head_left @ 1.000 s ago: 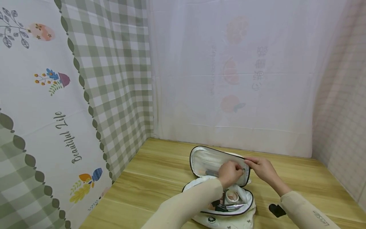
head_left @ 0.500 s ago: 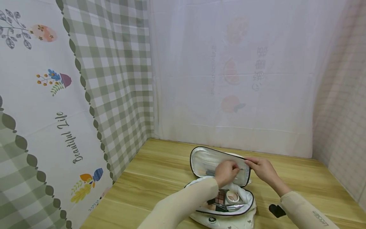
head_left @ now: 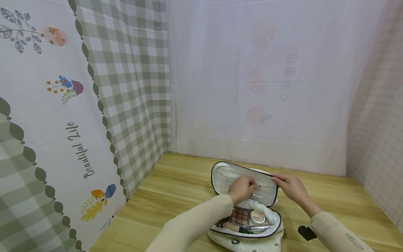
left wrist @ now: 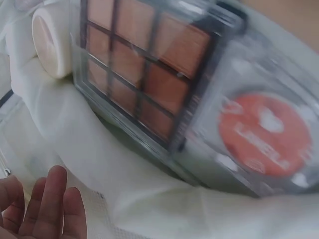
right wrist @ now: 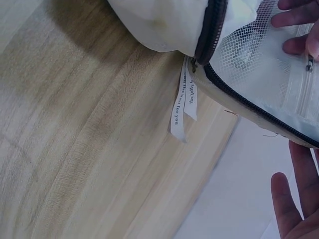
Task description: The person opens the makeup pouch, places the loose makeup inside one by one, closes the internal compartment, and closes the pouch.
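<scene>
Observed: a soft cream fabric pouch with black zip edging (head_left: 256,242) stands open on the wood-grain table (head_left: 176,196). Left hand (head_left: 242,189) pinches a small metal zipper pull (right wrist: 309,64) inside its raised white-lined lid (head_left: 268,191); right hand (head_left: 291,189) grips the rim. Judged floppy; that edging offers firmest hold.

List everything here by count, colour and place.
Pouch: one, cream, on table
Lid: one, white, raised
Zipper pull: one, metallic, on lid
Palette: one, brown shades, in pouch
Pot: one, white, beside palette
Compact: one, coral and clear, beside palette
Other cosmetics: several, silver, tan, black, in pouch
Ribbon ends: two, white, at pouch
Dark piece: one, black, on table
Table: one, yellowish, beneath
Cloths: three, pale and green-checked, around
Left hand, right hand: two, cream-sleeved, at lid
</scene>
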`<action>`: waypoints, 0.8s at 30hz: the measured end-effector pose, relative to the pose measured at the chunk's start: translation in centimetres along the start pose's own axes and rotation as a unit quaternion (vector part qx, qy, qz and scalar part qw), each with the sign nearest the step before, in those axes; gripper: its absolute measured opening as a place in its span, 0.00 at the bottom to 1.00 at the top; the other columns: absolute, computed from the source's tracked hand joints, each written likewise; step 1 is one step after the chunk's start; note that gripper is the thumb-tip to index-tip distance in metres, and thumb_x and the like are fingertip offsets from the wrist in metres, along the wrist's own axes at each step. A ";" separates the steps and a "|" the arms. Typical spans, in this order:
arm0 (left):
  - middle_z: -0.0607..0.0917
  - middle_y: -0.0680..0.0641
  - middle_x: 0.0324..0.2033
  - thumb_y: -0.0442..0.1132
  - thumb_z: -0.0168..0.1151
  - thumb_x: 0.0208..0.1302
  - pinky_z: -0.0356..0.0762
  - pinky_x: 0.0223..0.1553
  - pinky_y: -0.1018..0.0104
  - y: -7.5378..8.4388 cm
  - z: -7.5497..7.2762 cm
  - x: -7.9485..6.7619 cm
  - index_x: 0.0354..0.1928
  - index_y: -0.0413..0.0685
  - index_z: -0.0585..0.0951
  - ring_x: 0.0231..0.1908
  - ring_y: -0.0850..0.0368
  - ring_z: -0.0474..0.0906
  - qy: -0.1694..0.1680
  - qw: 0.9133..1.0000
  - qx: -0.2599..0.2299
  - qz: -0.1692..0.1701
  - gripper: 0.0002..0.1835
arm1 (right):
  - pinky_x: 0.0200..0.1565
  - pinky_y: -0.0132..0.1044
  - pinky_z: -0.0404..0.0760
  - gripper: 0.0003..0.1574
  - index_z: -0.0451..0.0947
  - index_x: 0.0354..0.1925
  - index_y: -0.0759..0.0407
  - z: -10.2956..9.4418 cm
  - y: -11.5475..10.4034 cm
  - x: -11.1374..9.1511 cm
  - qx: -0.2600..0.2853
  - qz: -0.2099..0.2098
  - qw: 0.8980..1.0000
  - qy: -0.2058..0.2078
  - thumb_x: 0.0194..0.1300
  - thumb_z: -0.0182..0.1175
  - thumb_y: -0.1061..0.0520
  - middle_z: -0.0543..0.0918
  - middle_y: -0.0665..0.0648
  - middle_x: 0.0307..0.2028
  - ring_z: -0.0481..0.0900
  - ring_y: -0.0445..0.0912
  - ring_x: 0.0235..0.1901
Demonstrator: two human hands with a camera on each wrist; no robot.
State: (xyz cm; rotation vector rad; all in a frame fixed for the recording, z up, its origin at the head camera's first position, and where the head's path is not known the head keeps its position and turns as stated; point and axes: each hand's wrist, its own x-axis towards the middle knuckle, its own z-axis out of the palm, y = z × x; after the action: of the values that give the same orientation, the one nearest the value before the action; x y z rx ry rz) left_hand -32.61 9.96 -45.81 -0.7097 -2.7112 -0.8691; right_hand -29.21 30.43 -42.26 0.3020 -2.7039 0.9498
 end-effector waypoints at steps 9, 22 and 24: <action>0.78 0.62 0.21 0.44 0.63 0.67 0.66 0.25 0.73 -1.3 -1.2 -0.5 0.32 0.56 0.85 0.23 0.69 0.69 -0.003 1.000 -0.007 -0.013 0.06 | 0.47 0.61 0.77 0.23 0.80 0.54 0.71 -0.1 0.0 0.0 -0.003 -0.001 1.000 -0.005 0.74 0.56 0.53 0.84 0.71 0.46 0.82 0.63 0.46; 0.77 0.60 0.20 0.42 0.62 0.69 0.67 0.25 0.70 -4.2 -2.9 -0.9 0.32 0.53 0.84 0.22 0.66 0.68 0.008 0.999 -0.022 -0.025 0.07 | 0.48 0.61 0.77 0.25 0.79 0.55 0.72 -0.1 0.2 0.0 0.001 0.014 1.000 -0.013 0.75 0.55 0.51 0.83 0.72 0.48 0.81 0.64 0.48; 0.77 0.60 0.21 0.42 0.62 0.69 0.67 0.26 0.70 -4.6 -3.3 -0.9 0.32 0.53 0.84 0.22 0.66 0.69 0.009 0.999 -0.024 -0.029 0.06 | 0.47 0.61 0.77 0.24 0.79 0.55 0.72 -0.1 0.2 0.0 0.000 0.013 1.000 -0.013 0.75 0.55 0.52 0.83 0.72 0.48 0.81 0.64 0.47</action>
State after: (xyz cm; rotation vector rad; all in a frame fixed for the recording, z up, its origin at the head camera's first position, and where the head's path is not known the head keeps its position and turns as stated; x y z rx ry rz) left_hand -33.98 4.35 -45.74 -0.6334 -2.7159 -0.9529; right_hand -29.22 30.62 -42.31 0.2818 -2.7385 0.9597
